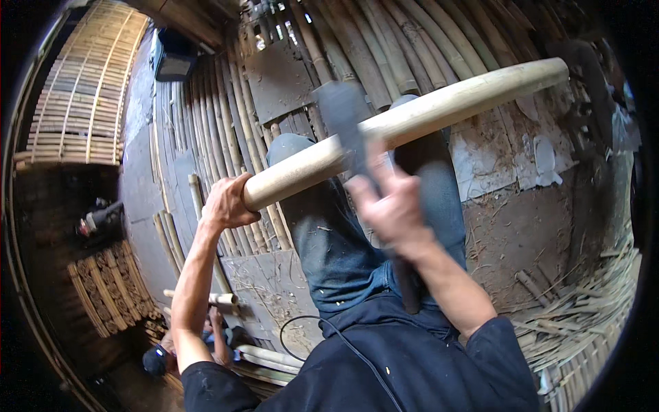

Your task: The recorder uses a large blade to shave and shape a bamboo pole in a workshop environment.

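A thick, pale bamboo pole (473, 103) lies slantwise across my legs, its far end up at the right. My left hand (228, 203) is closed round its lower left end. My right hand (392, 204), smeared by motion, grips a large dark-bladed knife (342, 113). The blade crosses the pole near its middle; whether it touches the surface is too blurred to tell. A dark handle (405, 287) extends below my right hand toward my lap. My knees, in blue jeans (312, 226), are under the pole.
Bamboo poles (213, 117) cover the floor ahead. Split bamboo strips (583, 316) are piled at the lower right. Bundled sticks (113, 285) stand at left. Another person (161, 357) in a dark cap is at the lower left beside pale poles (271, 357). A black cable (292, 323) loops by my waist.
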`<state>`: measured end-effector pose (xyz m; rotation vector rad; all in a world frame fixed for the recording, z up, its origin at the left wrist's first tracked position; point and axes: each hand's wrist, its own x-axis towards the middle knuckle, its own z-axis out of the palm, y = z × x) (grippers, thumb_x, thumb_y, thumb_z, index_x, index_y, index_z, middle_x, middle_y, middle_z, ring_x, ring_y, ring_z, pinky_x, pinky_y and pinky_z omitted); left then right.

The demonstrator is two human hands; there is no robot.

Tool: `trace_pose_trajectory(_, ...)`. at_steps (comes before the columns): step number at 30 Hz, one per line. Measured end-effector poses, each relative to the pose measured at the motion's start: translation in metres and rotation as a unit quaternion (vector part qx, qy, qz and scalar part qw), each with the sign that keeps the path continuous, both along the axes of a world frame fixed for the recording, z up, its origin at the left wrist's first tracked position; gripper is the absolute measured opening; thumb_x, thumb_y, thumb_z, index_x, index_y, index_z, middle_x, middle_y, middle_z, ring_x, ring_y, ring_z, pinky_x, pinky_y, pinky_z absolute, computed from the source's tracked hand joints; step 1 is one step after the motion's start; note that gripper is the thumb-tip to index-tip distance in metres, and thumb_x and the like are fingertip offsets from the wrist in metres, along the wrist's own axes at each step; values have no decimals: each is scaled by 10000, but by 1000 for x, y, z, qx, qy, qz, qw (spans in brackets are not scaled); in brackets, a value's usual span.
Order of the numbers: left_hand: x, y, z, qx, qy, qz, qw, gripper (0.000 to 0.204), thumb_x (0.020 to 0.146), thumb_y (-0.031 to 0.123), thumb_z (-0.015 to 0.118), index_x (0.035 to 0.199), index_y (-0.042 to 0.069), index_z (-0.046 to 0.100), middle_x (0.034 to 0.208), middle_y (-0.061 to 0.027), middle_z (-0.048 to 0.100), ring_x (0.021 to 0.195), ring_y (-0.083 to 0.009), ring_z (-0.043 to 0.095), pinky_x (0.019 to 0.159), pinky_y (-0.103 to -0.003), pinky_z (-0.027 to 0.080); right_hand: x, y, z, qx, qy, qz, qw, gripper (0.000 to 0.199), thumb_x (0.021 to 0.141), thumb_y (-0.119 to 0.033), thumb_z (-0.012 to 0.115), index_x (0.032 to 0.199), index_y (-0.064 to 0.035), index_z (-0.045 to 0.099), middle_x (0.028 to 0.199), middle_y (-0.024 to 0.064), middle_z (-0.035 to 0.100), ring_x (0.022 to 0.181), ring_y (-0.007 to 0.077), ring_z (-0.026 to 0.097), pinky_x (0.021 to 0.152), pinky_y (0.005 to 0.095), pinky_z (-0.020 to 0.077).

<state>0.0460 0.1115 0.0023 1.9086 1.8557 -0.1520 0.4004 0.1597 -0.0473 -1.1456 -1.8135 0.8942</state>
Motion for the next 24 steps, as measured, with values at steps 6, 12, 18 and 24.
trace_pose_trajectory(6, -14, -7, -11, 23, -46, -7, 999, 608, 508, 238, 866, 1059, 33, 709, 875, -198, 742, 822, -392, 756, 808, -474, 613, -23, -23, -4, -5, -12, 96, 995, 866, 942, -181, 759, 1684, -109, 319, 751, 231, 736, 557, 319, 714, 598, 447, 627)
trace_pose_trajectory(12, -2, 21, 18, -82, -69, 5, 994, 585, 532, 261, 864, 1022, -13, 699, 844, -173, 741, 784, -322, 748, 845, -441, 636, 72, 47, 24, -72, -36, -145, 986, 589, 1022, -169, 699, 1559, -13, 516, 942, 142, 790, 692, 195, 757, 583, 350, 627)
trace_pose_trajectory(18, -15, 11, -2, -69, -124, 3, 990, 646, 503, 257, 869, 1067, -12, 706, 891, -185, 744, 801, -339, 740, 845, -450, 624, -37, -35, -4, -42, -44, 137, 989, 830, 943, -256, 772, 1657, -97, 379, 693, 213, 721, 586, 351, 730, 621, 458, 631)
trace_pose_trajectory(24, -17, 17, 7, -104, -115, 22, 988, 620, 480, 255, 855, 1010, -25, 695, 858, -173, 726, 782, -332, 718, 812, -448, 601, 59, 43, 22, -71, -5, -121, 990, 691, 973, -161, 730, 1614, -124, 475, 957, 217, 790, 703, 281, 770, 661, 437, 639)
